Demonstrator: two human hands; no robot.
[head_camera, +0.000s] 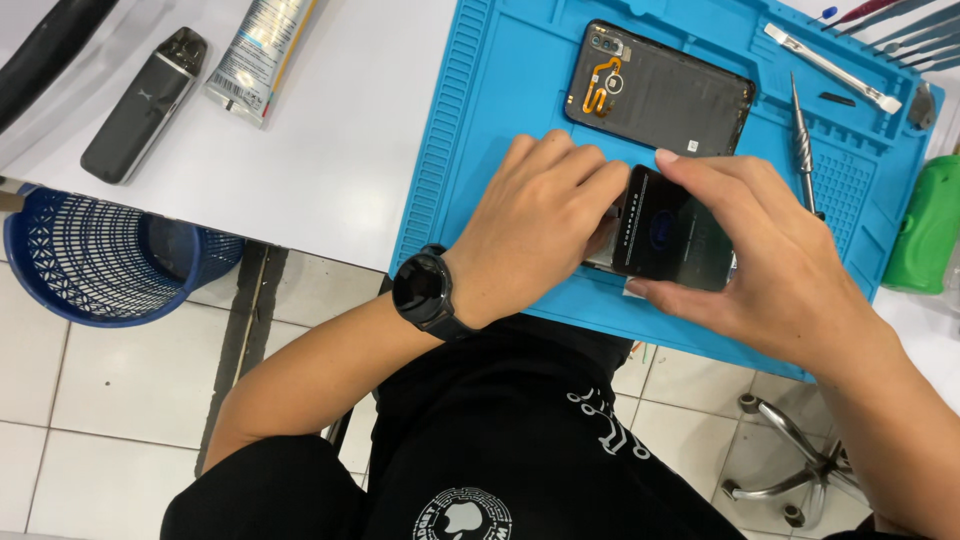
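A black phone (672, 232) with a dark screen is held just above the blue work mat (500, 120), near its front edge. My left hand (535, 225), with a black watch on the wrist, grips the phone's left end. My right hand (765, 255) wraps the right side, thumb under and fingers over the top edge. A dark back cover (660, 95) with an orange flex cable lies inside-up on the mat just behind the phone.
A screwdriver (803, 145) and metal tweezers (830, 68) lie on the mat's right part. A green object (928, 225) sits at the right edge. On the white table (350, 170) to the left are a grey device (145, 105) and a tube (258, 55). A blue basket (105, 262) stands on the floor.
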